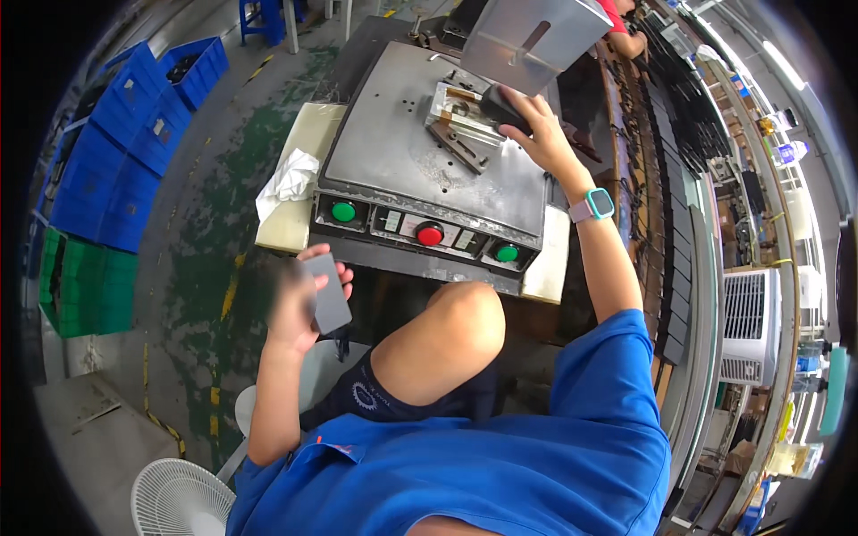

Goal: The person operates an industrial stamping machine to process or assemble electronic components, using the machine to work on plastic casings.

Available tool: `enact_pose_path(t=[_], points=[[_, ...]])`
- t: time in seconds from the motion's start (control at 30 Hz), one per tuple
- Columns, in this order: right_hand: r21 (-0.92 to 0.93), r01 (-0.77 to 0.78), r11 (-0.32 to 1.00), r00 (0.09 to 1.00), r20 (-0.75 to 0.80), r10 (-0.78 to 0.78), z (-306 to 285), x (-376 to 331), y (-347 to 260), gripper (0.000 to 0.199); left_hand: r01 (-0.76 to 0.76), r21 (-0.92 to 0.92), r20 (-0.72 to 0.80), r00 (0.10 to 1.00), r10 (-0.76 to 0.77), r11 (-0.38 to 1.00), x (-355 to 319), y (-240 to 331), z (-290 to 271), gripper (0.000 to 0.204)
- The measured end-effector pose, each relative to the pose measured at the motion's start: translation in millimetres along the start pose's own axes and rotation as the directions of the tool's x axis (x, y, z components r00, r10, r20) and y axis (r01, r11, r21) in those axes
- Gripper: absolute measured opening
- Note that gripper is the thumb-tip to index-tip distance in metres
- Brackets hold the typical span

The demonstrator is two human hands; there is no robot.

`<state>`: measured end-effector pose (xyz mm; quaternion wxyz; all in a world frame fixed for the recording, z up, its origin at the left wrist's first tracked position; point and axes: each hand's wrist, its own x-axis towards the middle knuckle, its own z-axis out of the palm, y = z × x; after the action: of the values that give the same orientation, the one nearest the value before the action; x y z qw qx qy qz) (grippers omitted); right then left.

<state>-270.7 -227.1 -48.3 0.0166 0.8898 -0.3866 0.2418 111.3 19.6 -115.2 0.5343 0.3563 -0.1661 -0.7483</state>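
Note:
My left hand [295,302] is closed round a flat grey rectangular plate with rounded corners [331,293], held in front of the machine's left corner; part of this hand is blurred. Over the machine's bed [375,134], my right hand [539,134] reaches to a metal fixture [465,116] and grips a dark, rounded flat piece [505,109] at its right end. Whether that piece rests in the fixture or just above it I cannot tell. A slotted clamp bar [458,148] lies along the fixture's near side.
The machine's front panel carries two green buttons [343,212] and a red one [430,234]. A clear guard [536,40] hangs above the fixture. Crumpled white cloth [288,183] lies at left. Blue bins [116,170] stand far left; a conveyor [657,205] runs along the right. Another person's arm [626,40] shows behind.

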Motion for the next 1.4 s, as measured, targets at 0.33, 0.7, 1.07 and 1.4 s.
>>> enact_pose_path(t=[0.33,0.7,1.07,1.4], points=[[-0.255,0.047,0.966,0.974,0.224,0.012,26.7,35.2,-18.9,0.068,-0.026,0.343,-0.087,0.994,0.059,0.939,22.8,-17.4,-5.3,0.049],[-0.518,-0.124,0.846,0.908,0.286,0.308,-18.1,-119.3,-147.6,0.11,-0.443,0.689,0.263,0.89,0.372,0.573,74.0,11.6,6.2,0.05],[0.873,-0.278,0.401,0.936,0.152,0.318,-94.0,-98.7,-221.2,0.055,-0.522,0.347,0.696,0.701,0.159,0.779,13.3,9.9,149.2,0.086],[-0.379,-0.924,-0.052,0.24,-0.68,0.693,-353.5,-491.1,-83.4,0.046,-0.846,0.534,0.837,0.531,0.133,0.018,-29.2,-76.7,123.2,0.064]])
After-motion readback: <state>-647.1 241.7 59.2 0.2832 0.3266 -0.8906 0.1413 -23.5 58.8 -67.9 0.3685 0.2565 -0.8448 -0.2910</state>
